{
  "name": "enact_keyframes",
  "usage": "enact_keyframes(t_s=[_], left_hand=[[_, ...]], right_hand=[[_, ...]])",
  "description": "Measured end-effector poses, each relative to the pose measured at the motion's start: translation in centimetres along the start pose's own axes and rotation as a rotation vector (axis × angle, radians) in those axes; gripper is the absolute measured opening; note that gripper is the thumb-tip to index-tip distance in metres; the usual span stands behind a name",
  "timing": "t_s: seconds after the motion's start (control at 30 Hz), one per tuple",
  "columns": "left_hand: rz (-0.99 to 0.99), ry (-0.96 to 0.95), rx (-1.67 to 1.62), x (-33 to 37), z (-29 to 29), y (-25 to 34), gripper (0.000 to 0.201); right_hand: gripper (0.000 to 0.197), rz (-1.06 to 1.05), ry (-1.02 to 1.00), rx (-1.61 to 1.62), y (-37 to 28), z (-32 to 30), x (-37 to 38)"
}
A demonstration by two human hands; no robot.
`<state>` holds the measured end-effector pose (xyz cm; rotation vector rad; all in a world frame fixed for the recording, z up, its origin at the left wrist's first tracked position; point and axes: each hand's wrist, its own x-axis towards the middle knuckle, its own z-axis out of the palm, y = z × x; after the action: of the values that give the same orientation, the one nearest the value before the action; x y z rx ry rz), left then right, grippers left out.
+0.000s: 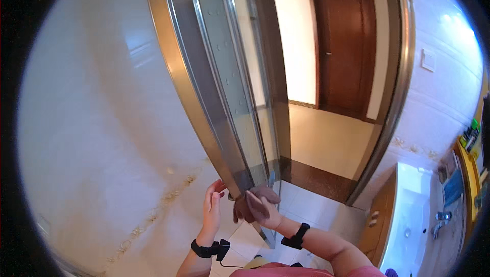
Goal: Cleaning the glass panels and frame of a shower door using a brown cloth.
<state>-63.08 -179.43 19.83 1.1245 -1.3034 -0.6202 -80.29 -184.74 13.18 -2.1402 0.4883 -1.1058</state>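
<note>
A brown cloth point(264, 193) is bunched in my right hand point(272, 218), which presses it against the edge of a framed glass sliding door point(219, 47) low down. Part of the cloth hangs below my fingers. My left hand point(212, 209) is raised beside the gold metal door frame point(178, 75), its fingers apart and slightly bent, with nothing in it. Its fingertips are at the frame's edge; whether they touch it I cannot tell. Black bands are on both my wrists.
Left of the frame is a pale tiled wall point(117, 124). Past the doorway stands a closed brown wooden door point(344, 47). A white washbasin point(408, 218) with a chrome tap point(442, 217) is at the lower right. Behind it runs a yellow shelf point(469, 172) holding bottles.
</note>
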Motion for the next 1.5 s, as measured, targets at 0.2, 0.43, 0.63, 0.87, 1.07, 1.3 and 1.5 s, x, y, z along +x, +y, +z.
enact_keyframes(t_s=[0.2, 0.43, 0.63, 0.87, 1.07, 1.3, 1.5], left_hand=[[-0.009, -0.025, -0.182, 0.4, -3.7, -1.9, 0.065], [-0.066, -0.235, -0.9, 1.3, -9.4, -6.3, 0.081], [0.021, 0.012, -0.384, 2.0, -10.7, -4.7, 0.071], [0.291, 0.258, 0.164, 5.9, -8.9, -4.9, 0.061], [0.206, 0.346, 0.244, 5.9, -10.1, -6.1, 0.044], [0.162, 0.207, 0.333, 7.7, -11.0, -7.3, 0.07], [0.323, 0.348, 0.166, 7.3, -11.1, -6.0, 0.041]], right_hand=[[0.044, -0.234, -0.143, -0.402, -2.1, 2.3, 4.7], [0.019, -0.998, -0.315, -0.561, -7.7, 3.0, 16.8], [0.02, -0.795, 0.068, -0.989, -21.2, -0.9, 30.5], [0.029, -1.301, 0.389, -1.291, -34.7, -8.5, 43.2], [0.014, -0.742, -0.076, -1.196, -23.1, 1.4, 33.0], [0.031, -0.935, -0.401, -0.96, -18.9, 1.1, 32.9], [0.02, -1.154, 0.199, -1.241, -32.4, -6.2, 46.3]])
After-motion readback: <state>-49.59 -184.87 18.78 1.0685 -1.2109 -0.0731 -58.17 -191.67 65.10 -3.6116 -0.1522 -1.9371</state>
